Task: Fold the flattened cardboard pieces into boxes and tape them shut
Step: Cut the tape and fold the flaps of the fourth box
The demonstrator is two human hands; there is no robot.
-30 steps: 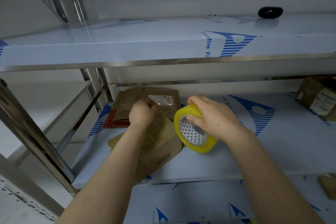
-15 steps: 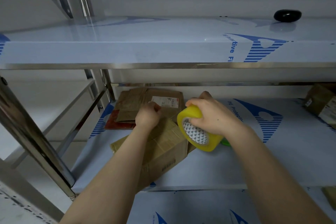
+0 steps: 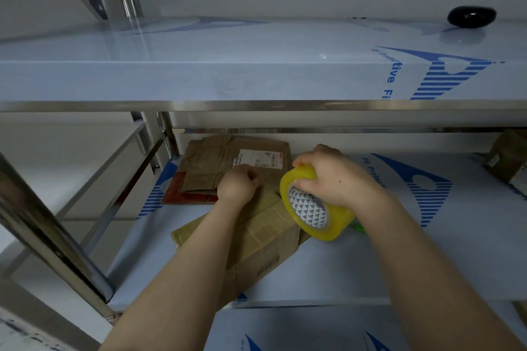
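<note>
A brown cardboard box (image 3: 265, 239) stands folded up on the middle shelf (image 3: 399, 265), one corner toward me. My left hand (image 3: 236, 186) sits at the box's far top edge with its fingers curled tight over it; what lies under them is hidden. My right hand (image 3: 333, 177) grips a yellow tape roll (image 3: 328, 225) from above, holding it on edge against the box's right top corner. Flattened cardboard pieces (image 3: 216, 162), one with a white label, lie stacked behind the box.
A red flat piece (image 3: 176, 194) lies under the stack. The upper shelf (image 3: 199, 80) overhangs the work spot and carries a black object (image 3: 471, 16). Another taped box (image 3: 507, 159) sits far right. A green item (image 3: 358, 227) peeks from behind the roll. A steel post (image 3: 51, 236) slants at left.
My right hand has shifted its hold to the top of the roll and brought it closer against the box. My left hand stays on the box's far edge.
</note>
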